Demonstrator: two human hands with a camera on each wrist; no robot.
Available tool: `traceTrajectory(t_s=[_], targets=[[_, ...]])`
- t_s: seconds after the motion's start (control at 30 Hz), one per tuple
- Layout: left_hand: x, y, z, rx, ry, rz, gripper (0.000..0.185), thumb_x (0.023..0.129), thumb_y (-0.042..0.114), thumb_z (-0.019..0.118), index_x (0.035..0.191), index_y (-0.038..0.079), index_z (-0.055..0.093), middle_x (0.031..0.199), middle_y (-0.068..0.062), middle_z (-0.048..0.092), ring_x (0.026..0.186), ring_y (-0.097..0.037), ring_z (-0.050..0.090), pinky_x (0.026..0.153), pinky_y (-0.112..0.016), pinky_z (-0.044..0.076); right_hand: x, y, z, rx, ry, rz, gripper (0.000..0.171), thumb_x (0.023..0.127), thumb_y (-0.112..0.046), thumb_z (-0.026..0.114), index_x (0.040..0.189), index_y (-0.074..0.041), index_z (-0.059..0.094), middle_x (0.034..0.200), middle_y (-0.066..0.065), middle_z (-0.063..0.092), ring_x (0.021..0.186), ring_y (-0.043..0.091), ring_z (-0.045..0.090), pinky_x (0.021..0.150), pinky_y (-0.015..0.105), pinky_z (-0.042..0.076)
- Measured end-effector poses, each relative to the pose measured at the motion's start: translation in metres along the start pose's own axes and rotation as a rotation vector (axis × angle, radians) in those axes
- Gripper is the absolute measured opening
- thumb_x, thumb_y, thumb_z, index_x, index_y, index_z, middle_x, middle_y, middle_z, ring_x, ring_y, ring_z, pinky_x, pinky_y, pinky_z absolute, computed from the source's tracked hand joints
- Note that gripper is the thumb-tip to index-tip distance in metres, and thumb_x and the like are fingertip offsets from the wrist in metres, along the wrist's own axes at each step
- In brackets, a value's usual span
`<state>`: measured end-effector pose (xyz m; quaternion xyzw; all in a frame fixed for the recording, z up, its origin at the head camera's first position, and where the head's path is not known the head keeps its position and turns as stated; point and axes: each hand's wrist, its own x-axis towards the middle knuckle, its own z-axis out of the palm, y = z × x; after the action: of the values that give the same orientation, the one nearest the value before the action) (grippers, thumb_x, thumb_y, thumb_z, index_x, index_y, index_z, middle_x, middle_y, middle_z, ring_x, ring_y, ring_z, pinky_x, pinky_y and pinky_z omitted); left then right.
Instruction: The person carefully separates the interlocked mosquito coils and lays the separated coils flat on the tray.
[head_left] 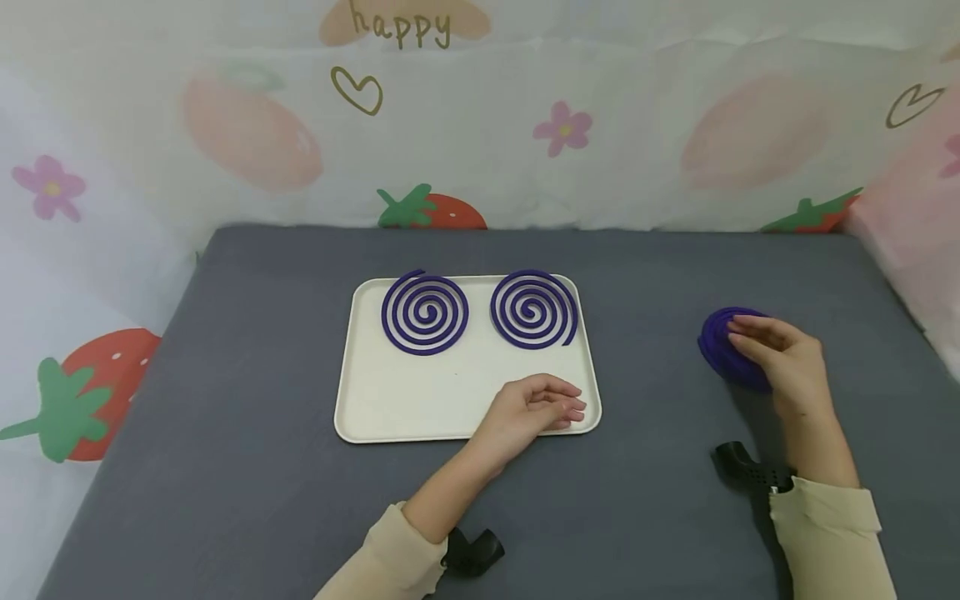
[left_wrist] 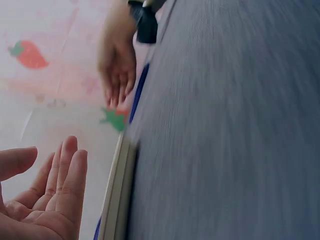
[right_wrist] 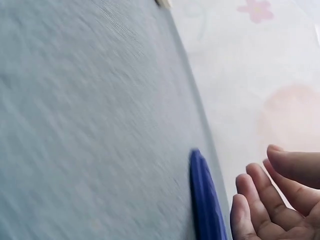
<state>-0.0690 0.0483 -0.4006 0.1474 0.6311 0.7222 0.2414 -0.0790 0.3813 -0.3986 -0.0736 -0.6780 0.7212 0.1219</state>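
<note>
Two flat purple spirals, shaped like mosquito coils, lie side by side on the far half of a cream tray (head_left: 405, 400): the left coil (head_left: 427, 314) and the right coil (head_left: 530, 312). Over the tray's near right corner hovers my left hand (head_left: 527, 407), empty, fingers relaxed; its palm and loose fingers show in the left wrist view. On the right, a stack of purple coils (head_left: 720, 358) sits on the table. My right hand (head_left: 789, 362) is just above it, fingers extended and slightly bent, gripping nothing in the right wrist view.
A grey cloth covers the table (head_left: 225, 433). Behind it hangs a pale curtain (head_left: 622, 100) printed with strawberries, flowers and hearts. Black wrist-worn devices, one at the left wrist (head_left: 476, 552) and one at the right wrist (head_left: 750, 471), stick out from the sleeves.
</note>
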Motion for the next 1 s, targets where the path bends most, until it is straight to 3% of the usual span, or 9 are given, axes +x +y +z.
traceTrajectory(t_s=[0.3, 0.5, 0.7, 1.0], targets=[[0.017, -0.004, 0.042, -0.012, -0.089, -0.069, 0.020, 0.092, -0.002, 0.054, 0.109, -0.009, 0.062, 0.100, -0.021, 0.067, 0.092, -0.028, 0.067, 0.079, -0.030, 0.055, 0.001, 0.002, -0.021, 0.098, -0.033, 0.025, 0.023, 0.086, 0.010, 0.060, 0.098, -0.006, 0.072, 0.089, -0.003, 0.071, 0.082, 0.005, 0.066, 0.071, 0.014, 0.052], [0.041, -0.007, 0.073, -0.013, -0.144, -0.118, 0.022, 0.093, 0.000, 0.052, 0.111, -0.009, 0.061, 0.100, -0.016, 0.068, 0.091, -0.022, 0.067, 0.077, -0.028, 0.055, 0.003, -0.004, -0.044, 0.133, 0.049, 0.075, 0.020, 0.086, 0.007, 0.062, 0.097, -0.006, 0.072, 0.086, -0.001, 0.071, 0.079, 0.006, 0.067, 0.070, 0.015, 0.053], [0.069, -0.015, 0.100, -0.052, -0.076, -0.218, 0.020, 0.092, -0.003, 0.052, 0.109, -0.006, 0.063, 0.096, -0.012, 0.070, 0.089, -0.021, 0.068, 0.075, -0.027, 0.056, 0.000, -0.008, -0.065, 0.216, 0.137, 0.127, 0.022, 0.083, 0.011, 0.063, 0.091, -0.005, 0.074, 0.081, 0.001, 0.071, 0.073, 0.008, 0.068, 0.065, 0.017, 0.054], [0.104, -0.028, 0.123, -0.248, 0.061, -0.273, 0.029, 0.091, -0.008, 0.051, 0.119, -0.008, 0.057, 0.110, -0.018, 0.065, 0.105, -0.027, 0.062, 0.086, -0.032, 0.052, -0.003, -0.004, -0.085, 0.229, 0.044, 0.156, 0.026, 0.086, 0.012, 0.057, 0.093, -0.007, 0.074, 0.086, 0.000, 0.071, 0.078, 0.008, 0.067, 0.067, 0.017, 0.054]])
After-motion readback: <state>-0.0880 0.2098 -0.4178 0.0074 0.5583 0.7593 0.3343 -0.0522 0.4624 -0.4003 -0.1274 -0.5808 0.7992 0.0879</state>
